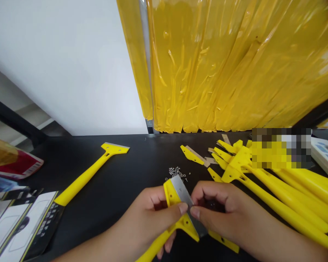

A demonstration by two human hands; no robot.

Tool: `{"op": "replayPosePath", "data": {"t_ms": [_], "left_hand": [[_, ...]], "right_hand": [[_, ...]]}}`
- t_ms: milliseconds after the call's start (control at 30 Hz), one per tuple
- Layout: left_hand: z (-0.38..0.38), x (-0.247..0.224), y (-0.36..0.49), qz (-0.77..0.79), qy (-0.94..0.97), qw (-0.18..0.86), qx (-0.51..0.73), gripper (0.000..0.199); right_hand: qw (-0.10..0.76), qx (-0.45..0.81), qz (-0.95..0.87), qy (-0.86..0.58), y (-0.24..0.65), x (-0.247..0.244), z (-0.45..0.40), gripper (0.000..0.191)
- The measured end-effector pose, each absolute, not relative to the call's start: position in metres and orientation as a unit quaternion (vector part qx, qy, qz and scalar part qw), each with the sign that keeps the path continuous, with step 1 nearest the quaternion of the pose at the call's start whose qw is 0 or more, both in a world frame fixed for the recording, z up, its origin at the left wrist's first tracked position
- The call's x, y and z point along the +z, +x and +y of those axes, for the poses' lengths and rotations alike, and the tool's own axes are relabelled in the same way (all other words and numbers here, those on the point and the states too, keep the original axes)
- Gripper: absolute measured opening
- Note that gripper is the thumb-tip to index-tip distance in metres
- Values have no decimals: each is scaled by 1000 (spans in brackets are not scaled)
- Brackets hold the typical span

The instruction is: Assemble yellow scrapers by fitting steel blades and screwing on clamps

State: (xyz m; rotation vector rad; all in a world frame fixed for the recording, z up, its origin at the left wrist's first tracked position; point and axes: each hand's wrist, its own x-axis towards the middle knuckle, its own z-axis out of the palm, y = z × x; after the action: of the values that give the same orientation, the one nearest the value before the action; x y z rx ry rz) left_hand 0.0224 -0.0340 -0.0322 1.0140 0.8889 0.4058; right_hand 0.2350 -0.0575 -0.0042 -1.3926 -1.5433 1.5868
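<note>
My left hand point(154, 211) is closed around the head of a yellow scraper point(190, 228), its thumb pressing a flat metal blade point(179, 188) onto it. The handle slants down to the lower left. At the blade's right edge, the thumb and forefinger of my right hand point(221, 205) pinch it. A yellow cover plate point(225, 242) with holes lies partly hidden under my right hand. Just beyond the scraper head is a small pile of screws and nuts point(175, 171).
Another scraper point(90, 174) with a blade lies at left, near printed cards point(35, 222). Yellow scraper handles point(276, 196) are heaped at right, with loose plates point(191, 154) and brown strips beside them. A red package point(16, 160) stands far left. Yellow plastic sheeting point(221, 72) hangs behind the black table.
</note>
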Motion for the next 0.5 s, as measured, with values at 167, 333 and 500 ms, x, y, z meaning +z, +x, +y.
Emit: {"op": "replayPosePath", "data": {"t_ms": [167, 333, 500], "left_hand": [[-33, -30, 21, 405, 443, 767, 228, 37], [-34, -26, 20, 391, 436, 782, 213, 36], [-35, -23, 21, 386, 427, 789, 214, 34]], "right_hand": [[253, 576, -578, -519, 237, 2, -58, 18], [254, 571, -581, -521, 240, 4, -60, 23], [248, 577, -580, -519, 240, 6, -59, 28]]}}
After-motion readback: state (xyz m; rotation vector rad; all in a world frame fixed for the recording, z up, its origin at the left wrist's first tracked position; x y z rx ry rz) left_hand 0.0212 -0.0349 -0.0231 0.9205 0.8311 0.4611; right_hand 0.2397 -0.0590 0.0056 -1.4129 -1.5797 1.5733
